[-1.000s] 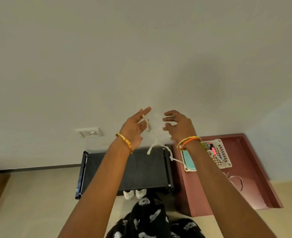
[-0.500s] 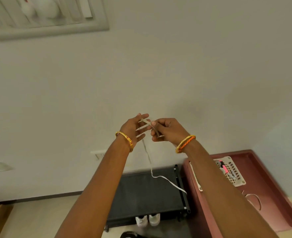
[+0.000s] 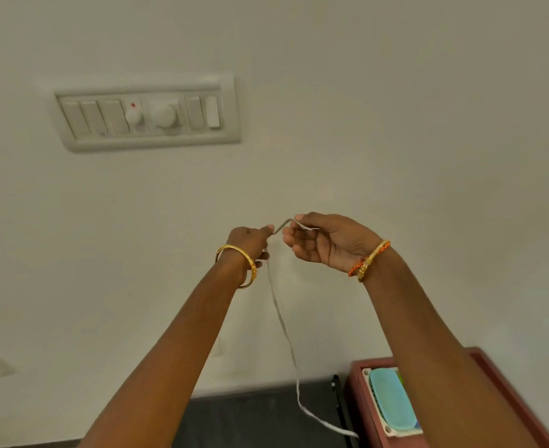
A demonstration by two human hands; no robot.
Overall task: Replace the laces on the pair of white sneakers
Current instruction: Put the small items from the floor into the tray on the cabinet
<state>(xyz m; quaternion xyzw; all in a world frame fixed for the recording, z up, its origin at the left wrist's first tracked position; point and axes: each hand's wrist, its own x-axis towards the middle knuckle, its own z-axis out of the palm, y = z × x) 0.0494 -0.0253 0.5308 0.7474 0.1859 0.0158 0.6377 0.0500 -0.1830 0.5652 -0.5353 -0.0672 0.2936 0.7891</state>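
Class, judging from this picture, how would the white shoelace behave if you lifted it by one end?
Probably floppy: the white shoelace bends between the left hand and right hand, then hangs limp. Likely very light: fingertip pinches hold it.

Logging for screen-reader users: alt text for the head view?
Two raised hands hold a white lace before a wall: the left hand and right hand each pinch it near one end, the rest hanging down. A switch panel is on the wall above.
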